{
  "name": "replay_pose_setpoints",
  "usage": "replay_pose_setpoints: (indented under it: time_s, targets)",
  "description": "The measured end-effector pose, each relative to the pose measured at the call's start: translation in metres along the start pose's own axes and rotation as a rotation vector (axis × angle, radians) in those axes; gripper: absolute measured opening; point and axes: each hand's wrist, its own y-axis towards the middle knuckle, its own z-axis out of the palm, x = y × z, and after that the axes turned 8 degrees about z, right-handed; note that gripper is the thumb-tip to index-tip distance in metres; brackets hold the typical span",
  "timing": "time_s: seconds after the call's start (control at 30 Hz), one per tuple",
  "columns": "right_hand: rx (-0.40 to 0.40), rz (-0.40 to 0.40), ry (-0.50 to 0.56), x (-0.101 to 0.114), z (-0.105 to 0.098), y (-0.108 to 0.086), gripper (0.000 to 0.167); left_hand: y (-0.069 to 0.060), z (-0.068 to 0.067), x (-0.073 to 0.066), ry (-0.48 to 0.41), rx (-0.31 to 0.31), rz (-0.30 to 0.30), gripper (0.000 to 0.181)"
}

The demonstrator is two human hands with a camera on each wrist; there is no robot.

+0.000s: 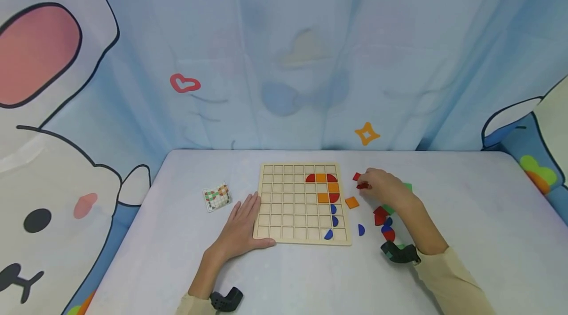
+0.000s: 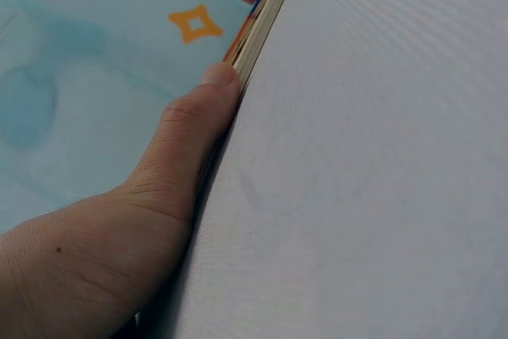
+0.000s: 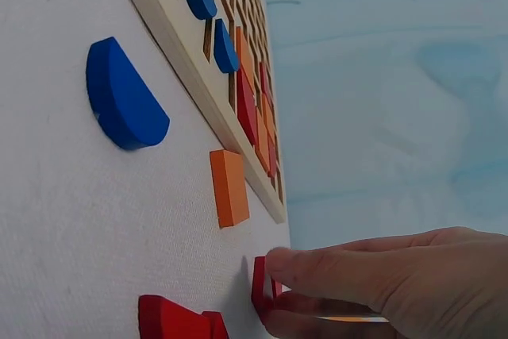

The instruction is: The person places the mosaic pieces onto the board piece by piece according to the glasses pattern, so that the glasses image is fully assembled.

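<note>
Left hand (image 1: 241, 228): straight fingers touch grid board (image 1: 288, 210), left edge
Right hand (image 1: 384, 186): pinches red block (image 1: 363, 186) beyond board's right edge

Decent lane ran between the grid board (image 1: 288, 209) and red pieces (image 1: 380, 218), but an orange square (image 1: 352, 202) and blue half-circle (image 1: 361, 229) cluttered it.

Grid board (image 1: 295, 216) on table (image 1: 319, 280); card (image 1: 217, 197) left, loose pieces (image 1: 380, 216) right; curtain (image 1: 284, 9) behind table.
</note>
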Motion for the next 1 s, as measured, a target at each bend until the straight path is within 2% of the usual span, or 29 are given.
replay_pose_setpoints:
  time_s: [0.17,0.47,0.8,1.0]
  targets:
    - [-0.018,-0.017,0.002,-0.0015,0.0014,0.0014,0.021,0.0012,0.0005,-0.0002,-0.001,0.006,-0.009,0.117]
    - [-0.021,0.011,-0.003,0.0001,0.0052,0.0021,0.018,0.0005,0.0011,0.0002,-0.017,0.008,-0.013,0.117]
    - [-0.067,0.014,-0.03,-0.0006,0.0092,0.0056,0.006,0.0006,0.0012,0.0006,-0.016,0.01,-0.014,0.117]
    - [-0.061,0.054,-0.073,0.0004,0.0066,0.0049,0.014,0.0005,0.0011,0.0006,-0.015,0.005,-0.01,0.117]
